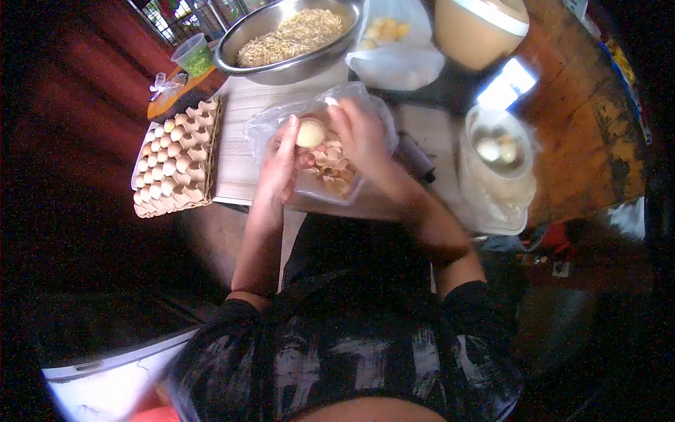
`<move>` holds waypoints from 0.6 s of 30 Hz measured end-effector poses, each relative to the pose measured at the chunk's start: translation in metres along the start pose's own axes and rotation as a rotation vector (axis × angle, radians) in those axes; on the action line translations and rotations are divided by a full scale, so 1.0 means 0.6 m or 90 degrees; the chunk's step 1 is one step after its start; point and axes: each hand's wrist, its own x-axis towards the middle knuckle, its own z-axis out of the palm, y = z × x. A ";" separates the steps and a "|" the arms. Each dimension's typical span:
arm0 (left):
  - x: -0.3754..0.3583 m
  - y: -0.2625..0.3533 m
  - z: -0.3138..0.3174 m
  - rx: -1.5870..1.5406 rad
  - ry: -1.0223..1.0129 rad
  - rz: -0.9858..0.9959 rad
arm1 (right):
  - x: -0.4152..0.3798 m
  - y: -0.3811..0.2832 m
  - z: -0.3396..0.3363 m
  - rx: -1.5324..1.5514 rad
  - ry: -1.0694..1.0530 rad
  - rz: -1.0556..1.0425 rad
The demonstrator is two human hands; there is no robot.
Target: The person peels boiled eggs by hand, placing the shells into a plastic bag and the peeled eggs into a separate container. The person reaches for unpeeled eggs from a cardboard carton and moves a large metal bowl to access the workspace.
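My left hand (280, 162) is closed around a pale, smooth egg (311, 133), which looks at least partly peeled. Close to its right side is my right hand (364, 137), blurred, with curled fingers and a small whitish bit at the fingertips that I cannot make out. Beneath both hands a clear plastic bag (264, 126) lies spread on the table, holding many broken brown eggshells (332, 169). Part of the bag is hidden behind my hands.
At left stands an egg carton (200, 158) with brown eggs. Behind are a steel bowl (232, 56) of straw-like strands, a tub (192, 56) with green bits, a bag (404, 67) of yellowish eggs and a tan container (478, 32). At right, a whitish container (478, 186) holds eggs.
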 end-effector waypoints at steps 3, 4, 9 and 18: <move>0.002 -0.001 0.000 0.015 0.017 0.025 | 0.001 -0.011 -0.002 0.014 -0.064 -0.059; 0.003 -0.003 0.002 0.033 0.036 0.044 | -0.001 -0.012 -0.003 0.014 -0.063 -0.060; 0.010 -0.019 0.006 0.063 0.069 0.100 | -0.009 0.003 0.014 0.040 -0.089 -0.102; 0.010 -0.015 0.011 0.079 0.026 0.083 | -0.010 -0.003 0.018 0.120 -0.041 0.012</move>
